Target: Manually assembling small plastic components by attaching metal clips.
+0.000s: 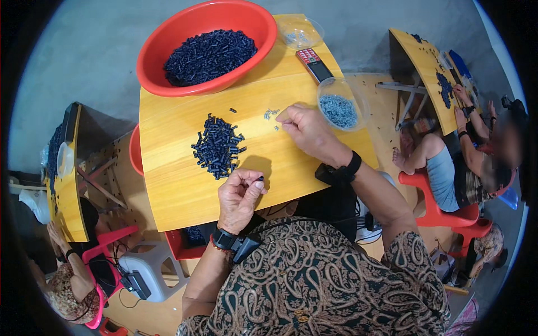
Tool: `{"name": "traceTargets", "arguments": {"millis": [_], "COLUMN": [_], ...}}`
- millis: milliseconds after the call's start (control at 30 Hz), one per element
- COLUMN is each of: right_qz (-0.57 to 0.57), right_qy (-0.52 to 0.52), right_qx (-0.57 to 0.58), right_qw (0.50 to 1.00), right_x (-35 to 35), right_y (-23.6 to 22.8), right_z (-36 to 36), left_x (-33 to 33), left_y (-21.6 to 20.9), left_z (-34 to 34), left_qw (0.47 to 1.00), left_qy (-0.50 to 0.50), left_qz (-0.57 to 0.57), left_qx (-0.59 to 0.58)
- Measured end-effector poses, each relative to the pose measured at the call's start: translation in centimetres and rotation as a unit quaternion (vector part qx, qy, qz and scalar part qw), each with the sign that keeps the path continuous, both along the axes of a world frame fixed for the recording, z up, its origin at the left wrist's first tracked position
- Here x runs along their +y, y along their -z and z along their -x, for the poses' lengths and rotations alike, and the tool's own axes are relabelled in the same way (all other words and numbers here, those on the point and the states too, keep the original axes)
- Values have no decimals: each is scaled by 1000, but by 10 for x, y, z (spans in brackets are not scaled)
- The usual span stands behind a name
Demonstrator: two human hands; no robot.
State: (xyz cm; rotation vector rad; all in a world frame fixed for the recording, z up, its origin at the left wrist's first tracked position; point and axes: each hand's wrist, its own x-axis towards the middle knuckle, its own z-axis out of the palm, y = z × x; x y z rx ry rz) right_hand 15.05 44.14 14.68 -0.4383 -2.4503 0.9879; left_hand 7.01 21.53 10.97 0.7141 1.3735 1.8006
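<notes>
My left hand (240, 197) is closed in a pinch near the front edge of the yellow table (174, 196). A small dark plastic cylinder (260, 178) shows between its thumb and forefinger. Farther right, my right hand (309, 131) has its fingertips pressed together at the tabletop, beside a few tiny silvery metal parts (271, 113). Whatever those fingertips pinch is too small to make out. Left of the right hand lies a heap of dark plastic cylinders (217, 147), with a single piece apart behind it.
A red basin (147, 64) full of dark cylinders stands far left. A clear tub (363, 106) of silvery parts is beside my right hand; behind it lie a keypad phone (315, 66) and another clear container (317, 35). Other people work at tables on both sides.
</notes>
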Motion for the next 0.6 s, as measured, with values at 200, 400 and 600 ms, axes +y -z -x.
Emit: {"name": "traceTargets", "arguments": {"millis": [200, 400, 600], "right_qz": [-94, 11, 28], "right_qy": [-24, -47, -53], "right_qx": [-26, 8, -2], "right_qw": [995, 999, 998], "right_x": [1, -10, -15], "right_y": [13, 2, -12], "right_z": [7, 6, -1], "left_x": [-1, -3, -3], "left_y": [-5, -2, -4], "left_z": [-1, 0, 0], "left_qw": [1000, 1000, 1000], "left_qy": [-1, -1, 2], "left_qz": [7, 8, 6], "left_qx": [6, 16, 12]}}
